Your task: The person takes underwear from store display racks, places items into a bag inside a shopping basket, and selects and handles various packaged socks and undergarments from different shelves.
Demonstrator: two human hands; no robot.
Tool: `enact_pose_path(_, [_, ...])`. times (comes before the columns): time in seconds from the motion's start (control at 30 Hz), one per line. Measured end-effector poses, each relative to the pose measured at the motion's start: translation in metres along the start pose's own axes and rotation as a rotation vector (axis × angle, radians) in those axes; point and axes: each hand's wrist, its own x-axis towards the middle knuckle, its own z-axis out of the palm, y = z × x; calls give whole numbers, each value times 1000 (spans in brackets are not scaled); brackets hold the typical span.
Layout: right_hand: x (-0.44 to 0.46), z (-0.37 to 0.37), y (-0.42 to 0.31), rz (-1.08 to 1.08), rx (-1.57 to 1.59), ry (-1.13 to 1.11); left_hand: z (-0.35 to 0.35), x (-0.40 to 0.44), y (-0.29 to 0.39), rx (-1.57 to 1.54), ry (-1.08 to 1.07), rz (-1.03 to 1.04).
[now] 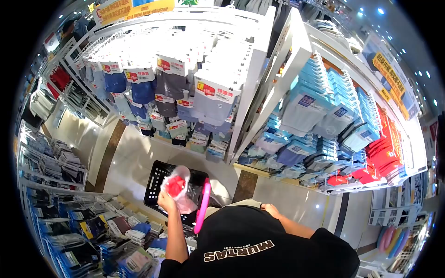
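My left hand (167, 202) is closed on a clear plastic package (176, 185) with a red item inside, its rim whitish and round. Below the package is a black shopping basket (153, 181) with openwork sides and a bright pink handle (203, 206) sticking up at its right. Something pale pink and see-through lies in the basket under the package. Close to my waist and beige clothing is my right hand (270, 210), its fingers mostly hidden behind my black shirt.
Ahead, a white rack (257, 60) bears hanging packs of socks with red-and-white labels. To the right, another rack holds light-blue packs (306, 99) and red packs (384, 146). Bins of packaged goods (88, 229) stand close on my left. Tiled floor (132, 153) runs between them.
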Motion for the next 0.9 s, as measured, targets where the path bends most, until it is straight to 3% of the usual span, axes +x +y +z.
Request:
enact_pose_path(0.13, [17, -10, -30, -257, -367, -13, -9, -22, -18, -100, -116, -191])
enact_pose_path(0.17, [22, -10, -34, -202, -437, -37, -3, -21, -56, -78, -113, -126])
enact_pose_path(0.23, [30, -16, -57, -98, -577, -97, -1, -28, -64, -44, -133, -170])
enact_pose_path(0.27, [34, -15, -57, -149, -671, -101, 1, -28, -66, 2, -115, -186])
enact_pose_path(0.3, [39, -10, -54, -133, -706, -91, -2, -28, -67, 119, -112, -13])
enact_pose_path(0.37, [61, -1, -34, -129, -811, -99, -1, -31, -70, 151, -108, 30])
enact_pose_path(0.4, [79, 6, -19, -149, -851, -79, -11, -39, -21, 163, -172, -125])
enact_pose_path(0.43, [98, 15, 0, -175, -889, -66, -8, -39, -22, 86, -147, -80])
enact_pose_path(0.5, [129, 26, 30, -253, -892, 2, -11, -42, -26, 78, -177, -156])
enact_pose_path(0.57, [135, 9, 22, -147, -605, -34, -11, -40, -28, 132, -113, -124])
enact_pose_path(0.63, [94, -31, -70, -147, -511, -58, -13, -43, -4, 45, -21, -105])
enact_pose_path(0.67, [90, -41, -75, -221, -459, -108, -17, -43, 2, 100, -25, -126])
enact_pose_path(0.7, [67, -51, -103, -387, -208, 71, -16, -46, 3, 152, -45, -145])
enact_pose_path(0.9, [102, -72, -99, -391, -416, -120, -7, -60, -1, 69, -3, -259])
